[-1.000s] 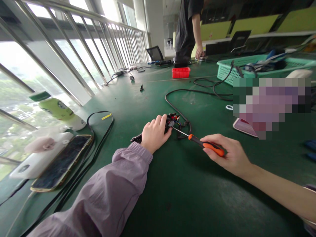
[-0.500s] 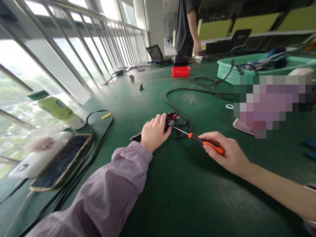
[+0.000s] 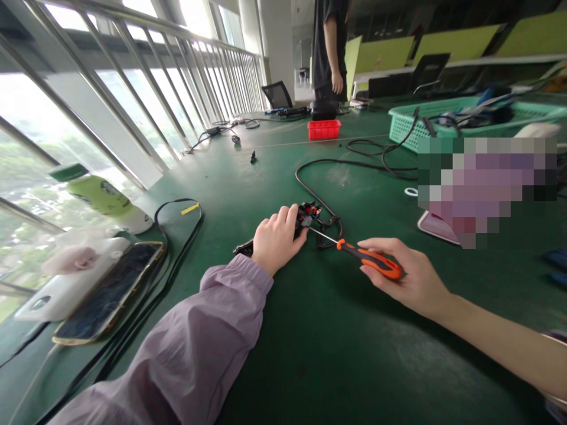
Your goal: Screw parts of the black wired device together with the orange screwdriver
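On the green table (image 3: 283,330), my left hand (image 3: 278,239) is closed over a black corded device (image 3: 312,211) whose open end shows small coloured wires and red parts. Most of its body is hidden under my palm; a dark end sticks out by the wrist. My right hand (image 3: 410,274) grips the orange and black handle of a screwdriver (image 3: 372,260), palm and thumb about it. The screwdriver's shaft points left, and its tip meets the device beside my left thumb. A black cable (image 3: 316,192) runs from near the device toward the back right.
To the left lie a phone (image 3: 110,292), a white device (image 3: 66,283), a bottle (image 3: 104,198) and black cords (image 3: 177,254). Farther back are a red basket (image 3: 324,130) and a green basket (image 3: 405,127) of tools. A person (image 3: 330,53) stands beyond.
The screwdriver handle has turned in my right hand, showing more orange, and the fingers have loosened slightly. My left hand stays put. The person behind has drawn a hand back from the table.
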{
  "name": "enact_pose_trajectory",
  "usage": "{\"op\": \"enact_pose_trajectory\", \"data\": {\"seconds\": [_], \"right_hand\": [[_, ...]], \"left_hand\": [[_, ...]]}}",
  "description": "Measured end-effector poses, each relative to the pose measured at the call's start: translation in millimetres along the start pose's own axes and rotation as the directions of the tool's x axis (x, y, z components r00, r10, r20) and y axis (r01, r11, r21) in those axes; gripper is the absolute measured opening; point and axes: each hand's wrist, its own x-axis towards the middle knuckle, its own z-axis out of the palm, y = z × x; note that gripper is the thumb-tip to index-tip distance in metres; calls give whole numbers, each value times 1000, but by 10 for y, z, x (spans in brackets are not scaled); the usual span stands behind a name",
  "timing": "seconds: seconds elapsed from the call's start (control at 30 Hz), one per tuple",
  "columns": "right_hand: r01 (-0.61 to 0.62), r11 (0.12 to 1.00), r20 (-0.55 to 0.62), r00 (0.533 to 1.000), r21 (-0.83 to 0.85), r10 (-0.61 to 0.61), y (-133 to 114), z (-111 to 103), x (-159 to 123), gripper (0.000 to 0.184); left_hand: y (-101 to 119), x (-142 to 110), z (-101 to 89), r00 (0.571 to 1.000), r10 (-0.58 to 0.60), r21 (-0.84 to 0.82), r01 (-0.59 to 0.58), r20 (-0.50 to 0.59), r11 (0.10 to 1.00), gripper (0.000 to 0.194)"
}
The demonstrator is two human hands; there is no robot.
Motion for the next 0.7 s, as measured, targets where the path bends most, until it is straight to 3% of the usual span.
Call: {"op": "enact_pose_trajectory", "data": {"seconds": [0.13, 0.2, 0.37, 0.47, 0.57, 0.7], "right_hand": [[36, 999, -168, 985, 15, -33, 22, 17, 5, 34], [29, 999, -143, 989, 28, -25, 24, 12, 8, 30], [-72, 997, 58, 996, 34, 70, 28, -9, -4, 16], [-99, 994, -25, 995, 49, 100, 35, 3, -8, 23], [-36, 999, -159, 986, 25, 39, 31, 19, 2, 30], [-22, 1000, -102, 995, 11, 23, 26, 15, 3, 27]], "left_hand": [[3, 1, -9, 1000, -4, 0, 4, 17, 1000, 46], [4, 1, -11, 1000, -5, 2, 5, 18, 1000, 46], [3, -2, -5, 1000, -1, -2, 1, 12, 1000, 47], [4, -4, -5, 1000, 0, 2, -1, 8, 1000, 47], [4, -5, -6, 1000, 2, 4, -2, 4, 1000, 46], [2, -5, -2, 1000, 4, 0, -4, 6, 1000, 47]]}}
